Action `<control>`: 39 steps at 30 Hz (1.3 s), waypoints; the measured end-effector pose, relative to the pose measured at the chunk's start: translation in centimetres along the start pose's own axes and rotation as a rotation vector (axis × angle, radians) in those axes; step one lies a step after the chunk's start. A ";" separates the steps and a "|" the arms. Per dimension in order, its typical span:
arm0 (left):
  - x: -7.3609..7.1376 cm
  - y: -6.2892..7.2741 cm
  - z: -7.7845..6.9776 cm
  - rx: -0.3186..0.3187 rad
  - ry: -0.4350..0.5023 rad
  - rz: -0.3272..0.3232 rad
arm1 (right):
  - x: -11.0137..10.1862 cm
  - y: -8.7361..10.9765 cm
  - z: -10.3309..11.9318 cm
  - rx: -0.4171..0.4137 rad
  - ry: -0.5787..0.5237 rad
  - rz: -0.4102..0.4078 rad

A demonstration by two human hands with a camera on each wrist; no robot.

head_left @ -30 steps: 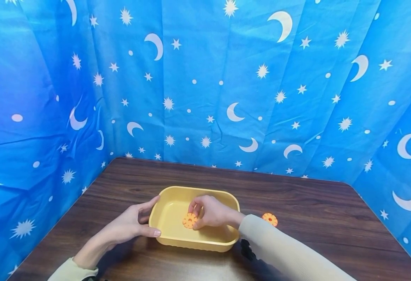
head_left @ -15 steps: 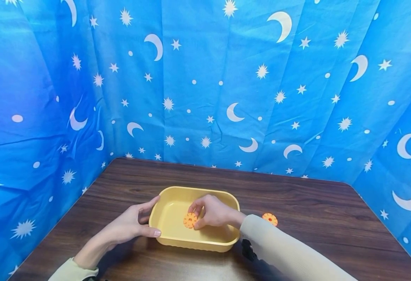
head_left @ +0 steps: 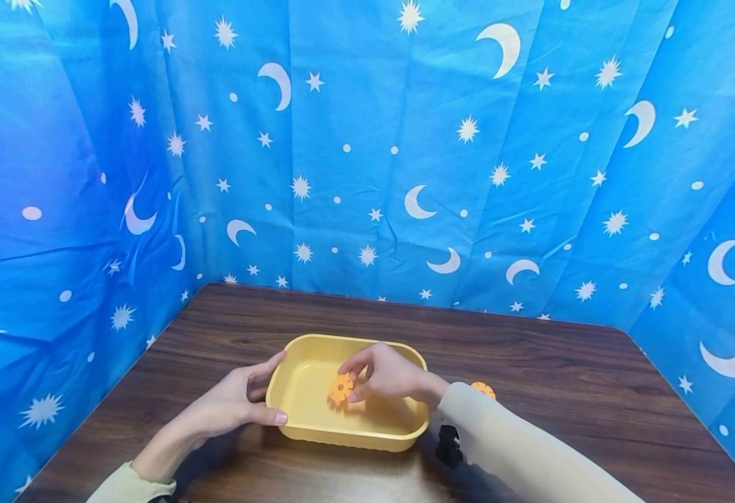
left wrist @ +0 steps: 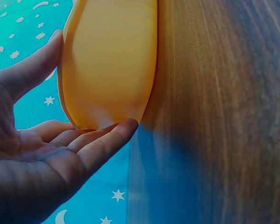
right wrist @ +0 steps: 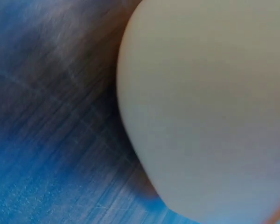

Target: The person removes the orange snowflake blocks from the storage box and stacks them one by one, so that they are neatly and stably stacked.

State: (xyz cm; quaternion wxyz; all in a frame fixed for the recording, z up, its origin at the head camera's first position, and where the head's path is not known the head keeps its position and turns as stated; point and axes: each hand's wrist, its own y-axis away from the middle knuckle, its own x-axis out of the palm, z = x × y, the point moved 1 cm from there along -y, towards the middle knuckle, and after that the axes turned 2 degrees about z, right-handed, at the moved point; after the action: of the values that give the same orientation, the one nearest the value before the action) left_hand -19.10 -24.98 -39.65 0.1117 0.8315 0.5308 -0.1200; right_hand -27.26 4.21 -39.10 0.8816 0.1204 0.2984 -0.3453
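Note:
A yellow plastic tub [head_left: 355, 434] stands on the table in the head view. My left hand [head_left: 226, 402] spans its left end, thumb on the near-left rim and fingers at the far-left corner. In the left wrist view, the straight fingers [left wrist: 105, 142] lie against the tub wall [left wrist: 112, 60]. Over the tub's floor, my right hand [head_left: 389, 374] pinches an orange notched disc [head_left: 342, 386] between thumb and fingers, tilted on edge. More orange shows at the disc's lower left. A pale sleeve [right wrist: 205, 102] fills most of the right wrist view, hiding the right hand there.
A second orange notched disc [head_left: 484, 388] lies on the table right of the tub, partly hidden by the right sleeve [head_left: 518, 447]. The dark wood table [head_left: 569, 363] ends at blue star-and-moon cloth [head_left: 367, 140] behind and at both sides.
My right hand has risen slightly and shifted a little right, and the disc in its fingers has tilted. The right sleeve now covers more of the second disc. The left hand stays put.

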 end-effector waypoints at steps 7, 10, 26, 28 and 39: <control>0.1 0.0 -0.1 0.008 0.002 0.004 | -0.5 1.2 0.9 -0.001 -0.072 -0.027; 0.1 0.1 -0.2 0.016 0.001 0.002 | -0.8 1.8 1.1 -0.001 -0.112 -0.044; 0.1 0.0 -0.1 0.018 0.004 0.006 | -3.4 5.8 1.2 -0.018 -0.092 -0.168; 0.1 0.0 -0.2 0.019 0.001 0.005 | -3.7 6.3 1.1 -0.005 -0.085 -0.187; 0.2 0.1 -0.3 0.007 0.000 0.003 | -5.7 9.6 0.2 0.060 -0.137 -0.274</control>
State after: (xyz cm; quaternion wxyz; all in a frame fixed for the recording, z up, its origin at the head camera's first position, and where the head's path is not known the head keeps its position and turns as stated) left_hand -18.95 -24.76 -39.44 0.1088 0.8326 0.5292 -0.1217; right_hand -23.96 14.21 -35.43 0.8405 0.0810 0.2409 -0.4784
